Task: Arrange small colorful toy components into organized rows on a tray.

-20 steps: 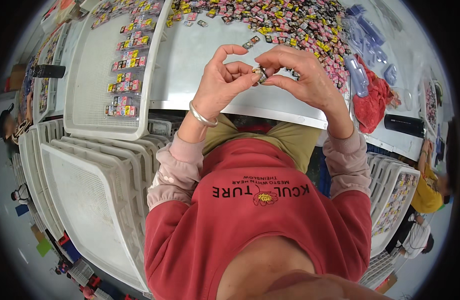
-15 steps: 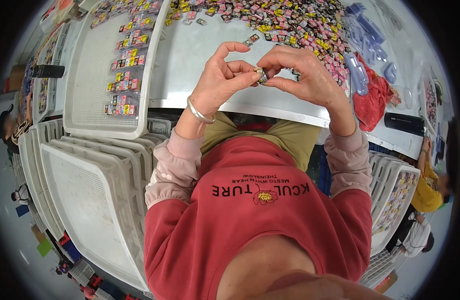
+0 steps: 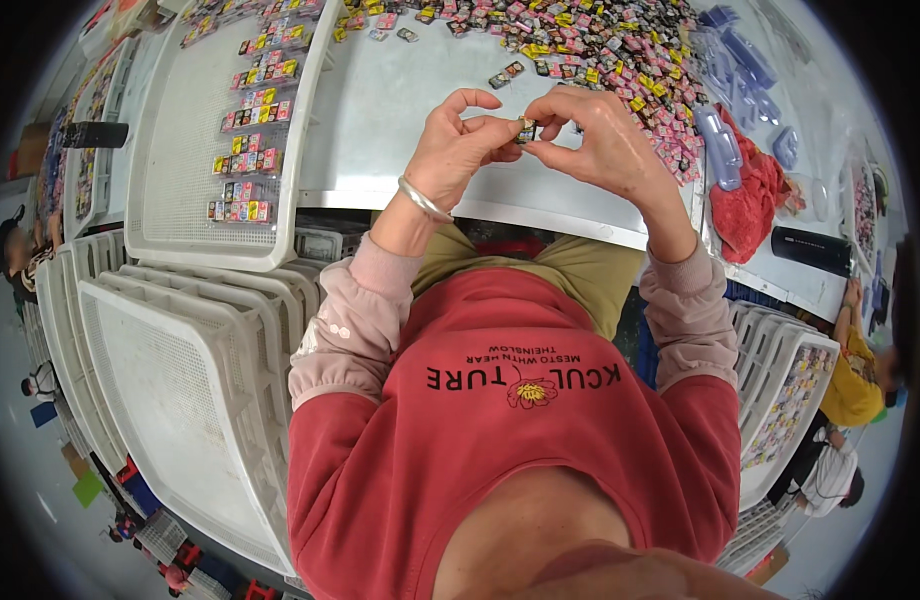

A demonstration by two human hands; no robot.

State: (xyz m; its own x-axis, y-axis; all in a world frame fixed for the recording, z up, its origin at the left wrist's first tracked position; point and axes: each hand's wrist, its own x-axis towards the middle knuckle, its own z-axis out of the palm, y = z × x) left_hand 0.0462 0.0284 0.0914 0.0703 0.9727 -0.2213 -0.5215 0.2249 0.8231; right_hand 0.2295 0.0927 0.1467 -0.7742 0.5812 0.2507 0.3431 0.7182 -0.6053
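Observation:
Between the fingertips of both hands is a small dark block-like piece point(image 3: 526, 130) with pale and yellowish printing, its exact kind too small to tell. My left hand point(image 3: 452, 148), with a silver bangle at the wrist, pinches it from the left between thumb and finger. From the other side my right hand point(image 3: 602, 142) grips it, fingers curled. Both hands are raised over the near part of the white table point(image 3: 370, 130). Just beyond them lie a couple of loose dark pieces point(image 3: 506, 74). Fingers partly cover the held piece.
A large heap of small colourful pieces point(image 3: 620, 50) spreads over the far table. At left, a white tray point(image 3: 175, 150) bears rows of packed pieces point(image 3: 248, 163). Clear plastic shells point(image 3: 720, 145), a red cloth point(image 3: 745, 205) and a black box point(image 3: 810, 250) lie at right. Stacked trays point(image 3: 170, 380) stand lower left.
Both hands have moved slightly away from me with the small piece between them. My left hand has also shifted right, and the piece has turned a little.

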